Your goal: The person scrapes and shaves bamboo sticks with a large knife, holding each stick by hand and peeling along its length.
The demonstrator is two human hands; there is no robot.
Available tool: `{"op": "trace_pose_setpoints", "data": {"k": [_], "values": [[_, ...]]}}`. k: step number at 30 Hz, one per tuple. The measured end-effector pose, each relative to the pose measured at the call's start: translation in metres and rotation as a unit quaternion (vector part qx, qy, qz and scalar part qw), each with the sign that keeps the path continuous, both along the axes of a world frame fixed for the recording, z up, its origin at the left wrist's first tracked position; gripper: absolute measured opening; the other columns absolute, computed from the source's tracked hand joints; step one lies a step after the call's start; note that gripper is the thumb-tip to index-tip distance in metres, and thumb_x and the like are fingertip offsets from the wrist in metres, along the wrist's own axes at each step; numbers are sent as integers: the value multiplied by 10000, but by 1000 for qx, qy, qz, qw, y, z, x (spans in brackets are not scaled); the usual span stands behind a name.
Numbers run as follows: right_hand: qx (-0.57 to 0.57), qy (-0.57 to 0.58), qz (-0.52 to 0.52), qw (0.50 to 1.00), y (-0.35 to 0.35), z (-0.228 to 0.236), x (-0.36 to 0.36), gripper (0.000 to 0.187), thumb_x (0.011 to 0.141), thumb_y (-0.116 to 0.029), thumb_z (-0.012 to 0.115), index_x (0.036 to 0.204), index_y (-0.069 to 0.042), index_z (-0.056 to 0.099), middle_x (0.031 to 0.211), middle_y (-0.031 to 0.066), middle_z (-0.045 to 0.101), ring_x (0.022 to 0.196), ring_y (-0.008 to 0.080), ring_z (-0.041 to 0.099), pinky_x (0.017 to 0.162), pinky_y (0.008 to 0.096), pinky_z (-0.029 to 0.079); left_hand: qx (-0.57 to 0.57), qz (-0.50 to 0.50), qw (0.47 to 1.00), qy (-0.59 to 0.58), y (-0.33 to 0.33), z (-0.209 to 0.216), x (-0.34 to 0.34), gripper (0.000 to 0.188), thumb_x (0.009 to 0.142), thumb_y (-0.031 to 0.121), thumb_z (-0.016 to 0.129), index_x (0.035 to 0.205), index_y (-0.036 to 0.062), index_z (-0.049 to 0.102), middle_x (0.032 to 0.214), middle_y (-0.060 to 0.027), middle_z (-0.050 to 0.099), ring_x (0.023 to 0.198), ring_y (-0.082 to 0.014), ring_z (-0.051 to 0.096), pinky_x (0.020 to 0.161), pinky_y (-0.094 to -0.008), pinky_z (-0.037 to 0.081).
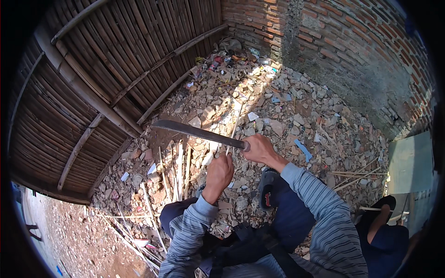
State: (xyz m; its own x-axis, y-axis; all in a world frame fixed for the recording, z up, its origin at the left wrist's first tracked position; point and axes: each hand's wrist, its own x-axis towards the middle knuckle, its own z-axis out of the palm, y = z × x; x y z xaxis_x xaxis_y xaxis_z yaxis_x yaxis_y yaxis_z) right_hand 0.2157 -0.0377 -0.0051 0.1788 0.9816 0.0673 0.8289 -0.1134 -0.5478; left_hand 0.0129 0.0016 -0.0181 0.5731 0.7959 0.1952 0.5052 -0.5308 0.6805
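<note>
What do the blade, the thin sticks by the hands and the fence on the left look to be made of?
Blade: dark, dull metal, probably steel, going by its grey matte face and thin curved edge. Thin sticks: pale split bamboo or wood, dry and raw-looking; the right hand grips the blade's handle, the left hand holds one stick. Fence: brown bamboo slats lashed to thicker poles.

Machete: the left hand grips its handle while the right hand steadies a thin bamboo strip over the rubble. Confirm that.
Hands swapped. In the head view, the right hand grips the machete handle, and the left hand steadies the thin bamboo strip over the rubble.
</note>
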Motion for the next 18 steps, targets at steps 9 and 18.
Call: {"op": "trace_pose_setpoints", "data": {"k": [9,18], "values": [[14,-6,-6,1000,-4,1,-6,158,777,-234,711,778,-76,712,715,198,688,713,445,691,673,520,552,23,-32,999,8,2,6,-5,242,1022,131,549,907,-72,614,764,-333,639,697,-522,646,660,-613,520],[24,15,18,999,-6,6,-15,188,805,-228,664,753,-52,709,688,219,679,674,448,690,685,540,568,-27,-41,999,-14,5,5,-5,209,1023,132,541,942,-44,618,858,-313,644,789,-529,649,688,-614,504]]}}
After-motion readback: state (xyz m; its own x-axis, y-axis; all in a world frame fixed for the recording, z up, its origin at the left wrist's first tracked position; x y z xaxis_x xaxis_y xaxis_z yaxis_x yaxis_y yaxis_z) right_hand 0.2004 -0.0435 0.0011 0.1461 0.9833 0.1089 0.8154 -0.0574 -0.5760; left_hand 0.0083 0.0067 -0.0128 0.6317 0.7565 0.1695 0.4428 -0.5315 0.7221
